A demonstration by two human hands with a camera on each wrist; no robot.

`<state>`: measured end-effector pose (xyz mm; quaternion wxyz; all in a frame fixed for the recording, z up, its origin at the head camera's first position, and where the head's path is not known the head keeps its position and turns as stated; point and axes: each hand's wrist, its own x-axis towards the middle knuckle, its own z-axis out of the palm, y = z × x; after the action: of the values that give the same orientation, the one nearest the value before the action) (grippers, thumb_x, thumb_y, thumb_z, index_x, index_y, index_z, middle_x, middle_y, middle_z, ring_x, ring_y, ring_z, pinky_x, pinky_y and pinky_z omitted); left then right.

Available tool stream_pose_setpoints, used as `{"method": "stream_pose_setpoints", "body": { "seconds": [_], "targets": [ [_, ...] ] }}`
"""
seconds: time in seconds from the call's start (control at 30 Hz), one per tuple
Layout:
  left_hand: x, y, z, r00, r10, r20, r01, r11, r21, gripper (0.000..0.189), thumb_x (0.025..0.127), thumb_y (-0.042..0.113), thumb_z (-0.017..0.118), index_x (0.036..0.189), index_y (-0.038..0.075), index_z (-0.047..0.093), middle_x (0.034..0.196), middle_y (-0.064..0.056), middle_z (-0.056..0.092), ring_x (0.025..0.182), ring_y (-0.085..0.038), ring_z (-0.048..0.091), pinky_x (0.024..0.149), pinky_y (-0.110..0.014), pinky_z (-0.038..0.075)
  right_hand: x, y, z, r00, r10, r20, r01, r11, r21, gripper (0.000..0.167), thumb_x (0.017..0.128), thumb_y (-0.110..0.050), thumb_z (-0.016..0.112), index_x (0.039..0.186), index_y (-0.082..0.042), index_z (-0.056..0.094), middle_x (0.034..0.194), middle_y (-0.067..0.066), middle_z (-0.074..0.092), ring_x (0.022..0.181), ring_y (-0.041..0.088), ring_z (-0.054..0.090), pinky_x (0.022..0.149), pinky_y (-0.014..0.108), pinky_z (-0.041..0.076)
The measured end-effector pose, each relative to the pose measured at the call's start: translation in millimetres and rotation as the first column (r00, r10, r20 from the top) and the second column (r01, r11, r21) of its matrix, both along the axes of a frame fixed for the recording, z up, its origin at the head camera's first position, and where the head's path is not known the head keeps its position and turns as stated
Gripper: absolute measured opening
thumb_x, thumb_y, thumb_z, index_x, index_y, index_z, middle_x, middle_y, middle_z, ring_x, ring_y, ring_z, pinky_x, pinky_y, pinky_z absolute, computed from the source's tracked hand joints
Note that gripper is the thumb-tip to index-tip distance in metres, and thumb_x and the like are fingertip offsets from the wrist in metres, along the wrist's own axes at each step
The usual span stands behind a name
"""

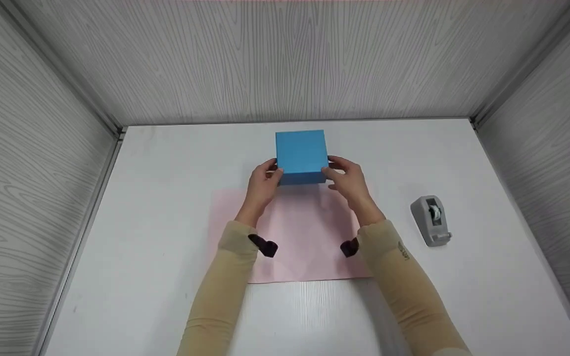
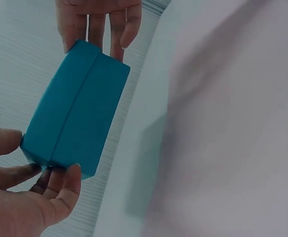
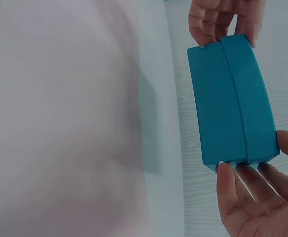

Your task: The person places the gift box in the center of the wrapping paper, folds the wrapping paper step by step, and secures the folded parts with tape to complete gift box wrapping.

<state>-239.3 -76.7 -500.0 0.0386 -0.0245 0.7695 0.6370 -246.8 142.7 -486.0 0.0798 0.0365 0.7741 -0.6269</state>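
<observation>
A blue lidded box (image 1: 301, 151) is held between both hands above the far edge of a pink sheet of paper (image 1: 300, 237). My left hand (image 1: 262, 187) grips its left end, thumb at the near corner and fingers along the side. At the opposite end, my right hand (image 1: 350, 182) holds it the same way. Both wrist views show the lid seam running lengthwise along the side of the box (image 2: 75, 111). Fingertips of the right hand (image 3: 262, 202) press against the box's end face.
To the right on the white table (image 1: 483, 296) stands a grey tape dispenser (image 1: 431, 221) with a roll in it. Grey wood-grain panels (image 1: 285, 59) enclose the table at the back and both sides.
</observation>
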Motion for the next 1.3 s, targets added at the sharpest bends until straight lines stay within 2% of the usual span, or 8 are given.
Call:
{"method": "stream_pose_setpoints", "body": {
  "seconds": [0.27, 0.5, 0.67, 0.97, 1.3],
  "targets": [
    [23.1, -8.2, 12.0, 0.999, -0.023, -0.025, 0.02, 0.996, -0.087, 0.047, 0.101, 0.012, 0.053, 0.143, -0.005, 0.043, 0.132, -0.018, 0.053, 0.112, -0.025, 0.053, 0.087, -0.035, 0.05, 29.3, -3.7, 3.0, 0.998, 0.014, -0.067, -0.009, 0.997, 0.075, 0.049, 0.094, -0.022, 0.066, 0.139, -0.009, 0.053, 0.126, 0.012, 0.057, 0.104, 0.026, 0.063, 0.084, 0.041, 0.055],
    [45.1, -9.5, 13.8, 0.999, -0.045, -0.013, 0.042, 0.984, -0.176, 0.046, 0.098, 0.01, 0.057, 0.14, -0.005, 0.048, 0.128, -0.018, 0.056, 0.108, -0.026, 0.057, 0.083, -0.036, 0.052, 53.0, -0.3, -1.4, 0.996, 0.03, -0.082, -0.021, 0.995, 0.102, 0.048, 0.093, -0.023, 0.068, 0.137, -0.01, 0.055, 0.124, 0.011, 0.059, 0.102, 0.027, 0.064, 0.081, 0.039, 0.056],
    [58.8, -13.4, 8.0, 0.998, -0.063, 0.011, 0.064, 0.976, -0.209, 0.045, 0.096, 0.01, 0.06, 0.137, -0.005, 0.051, 0.124, -0.018, 0.06, 0.104, -0.026, 0.06, 0.082, -0.036, 0.053, 67.9, -0.5, -10.4, 0.995, 0.047, -0.086, -0.036, 0.993, 0.116, 0.046, 0.092, -0.019, 0.07, 0.134, -0.008, 0.056, 0.121, 0.012, 0.06, 0.099, 0.026, 0.066, 0.079, 0.037, 0.056],
    [81.7, -26.7, -7.4, 0.991, -0.09, 0.099, 0.11, 0.969, -0.223, 0.045, 0.091, 0.011, 0.066, 0.132, -0.004, 0.055, 0.119, -0.015, 0.062, 0.103, -0.026, 0.063, 0.085, -0.039, 0.053, 93.0, -2.9, -32.2, 0.994, 0.09, -0.054, -0.082, 0.988, 0.134, 0.044, 0.089, -0.014, 0.072, 0.129, -0.006, 0.057, 0.116, 0.011, 0.062, 0.095, 0.027, 0.068, 0.077, 0.037, 0.057],
    [93.0, -28.7, -19.0, 0.983, -0.098, 0.155, 0.142, 0.942, -0.305, 0.046, 0.089, 0.014, 0.067, 0.13, -0.004, 0.056, 0.116, -0.014, 0.063, 0.103, -0.026, 0.062, 0.087, -0.042, 0.052, 104.7, -4.8, -47.3, 0.994, 0.11, -0.008, -0.107, 0.981, 0.163, 0.043, 0.088, -0.016, 0.072, 0.128, -0.006, 0.057, 0.113, 0.009, 0.061, 0.094, 0.026, 0.066, 0.076, 0.038, 0.057]
  ]
}}
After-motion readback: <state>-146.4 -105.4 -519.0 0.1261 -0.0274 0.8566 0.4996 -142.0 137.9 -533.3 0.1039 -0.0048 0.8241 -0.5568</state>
